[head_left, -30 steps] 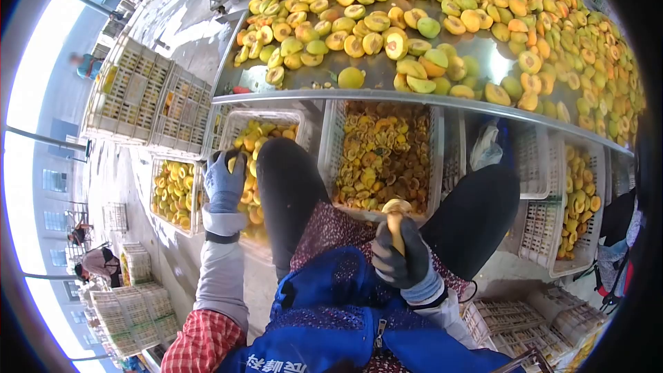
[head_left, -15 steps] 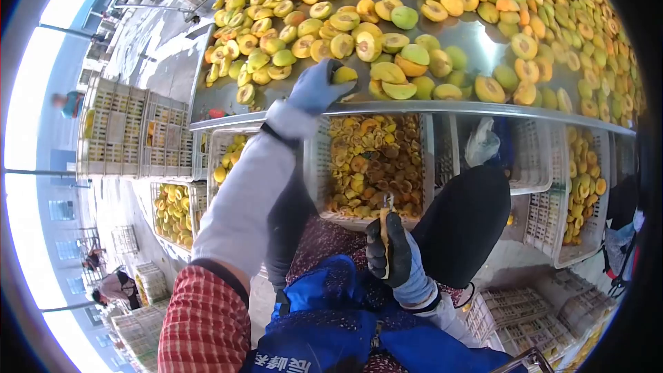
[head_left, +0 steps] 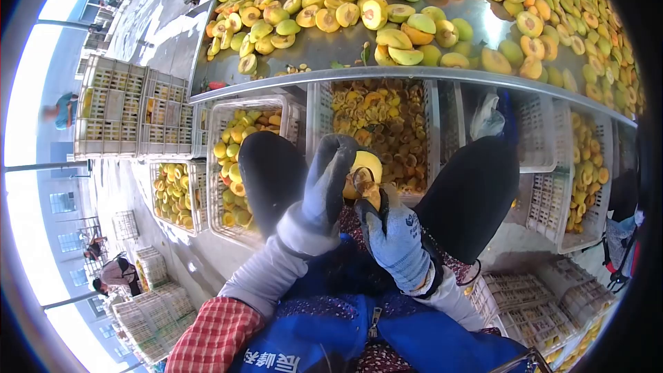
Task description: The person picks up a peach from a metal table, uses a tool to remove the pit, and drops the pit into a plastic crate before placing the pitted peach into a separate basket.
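Observation:
My gloved left hand point(head_left: 326, 179) is closed around a yellow peach half point(head_left: 368, 162), holding it above my lap. My right hand point(head_left: 399, 238), in a blue-grey glove with dark fingers, grips a small pitting tool point(head_left: 371, 195) with a yellowish handle. The tool's metal end is against the peach half, where brown shows; its exact contact is partly hidden by fingers. Just beyond both hands, a white crate point(head_left: 319, 107) holds peach scraps and brown pieces.
Many halved peaches point(head_left: 373, 12) lie on a metal table point(head_left: 318, 52) with a raised front edge. Crates of peach halves point(head_left: 214, 145) stand left and right of my knees. Stacked crates point(head_left: 110, 110) stand farther left, with people in the background.
My left hand has come back from the table to my lap with a peach half. My right hand has brought the tool up to it. The view has tilted slightly.

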Demonstrator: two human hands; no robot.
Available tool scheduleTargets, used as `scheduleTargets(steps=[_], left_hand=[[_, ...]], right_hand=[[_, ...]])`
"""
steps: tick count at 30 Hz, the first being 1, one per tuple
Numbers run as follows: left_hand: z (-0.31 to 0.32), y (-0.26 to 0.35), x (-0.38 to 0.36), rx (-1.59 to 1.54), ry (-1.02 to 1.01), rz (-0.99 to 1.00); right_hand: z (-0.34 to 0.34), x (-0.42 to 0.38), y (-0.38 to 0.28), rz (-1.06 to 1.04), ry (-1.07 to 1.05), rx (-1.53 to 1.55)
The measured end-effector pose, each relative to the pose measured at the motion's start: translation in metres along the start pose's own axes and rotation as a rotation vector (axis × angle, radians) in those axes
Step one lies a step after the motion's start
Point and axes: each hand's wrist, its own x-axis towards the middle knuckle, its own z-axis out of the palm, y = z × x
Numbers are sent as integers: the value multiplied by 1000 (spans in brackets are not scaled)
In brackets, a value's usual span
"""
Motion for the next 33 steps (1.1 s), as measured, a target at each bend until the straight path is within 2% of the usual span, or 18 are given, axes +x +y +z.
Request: scheduleTargets(steps=[2, 4, 6, 8, 10, 14, 16, 17, 19, 21, 23, 24, 25, 26, 28, 29, 31, 33], left_hand=[[15, 10, -10, 14, 31, 24], [19, 13, -18, 28, 67, 49], [17, 13, -23, 237, 67, 168], [14, 15, -26, 290, 36, 209], [13, 19, -28, 344, 6, 250], [13, 25, -25, 472, -123, 324], [6, 22, -17, 579, -231, 373], [5, 23, -17, 580, -231, 376], [9, 27, -19, 584, -281, 115], [9, 24, -20, 480, -310, 59], [12, 18, -21, 419, -114, -2], [10, 12, -20, 436, -107, 100], [10, 12, -19, 437, -111, 97], [8, 13, -19, 477, -133, 90], [4, 14, -20, 515, -147, 79], [3, 14, -19, 576, -193, 148], [3, 17, -15, 645, -240, 223], [5, 19, -16, 754, -251, 301]], right_hand=[[-3, -2, -6, -27, -24, -37], [-3, -4, -14, 272, -135, 118], [1, -6, -15, 289, -137, 190], [5, -12, -14, 310, -140, 260], [12, -20, -13, 115, -2, 250], [21, -43, -4, 24, 1, 211], [28, -56, 4, 443, -125, 872], [30, -61, 7, 440, -124, 873], [32, -69, 11, 548, -178, 1100], [40, -77, 12, 546, -175, 982], [44, -78, 10, 540, -171, 867], [41, -69, 5, 636, -143, 1073], [37, -62, 2, 734, -111, 1279], [33, -59, 4, 740, -108, 1278], [22, -54, 6, 888, -390, 1272], [17, -50, 0, 890, -394, 1272], [8, -34, -17, 1051, -244, 1591], [5, -35, -16, 1155, -278, 1701]])
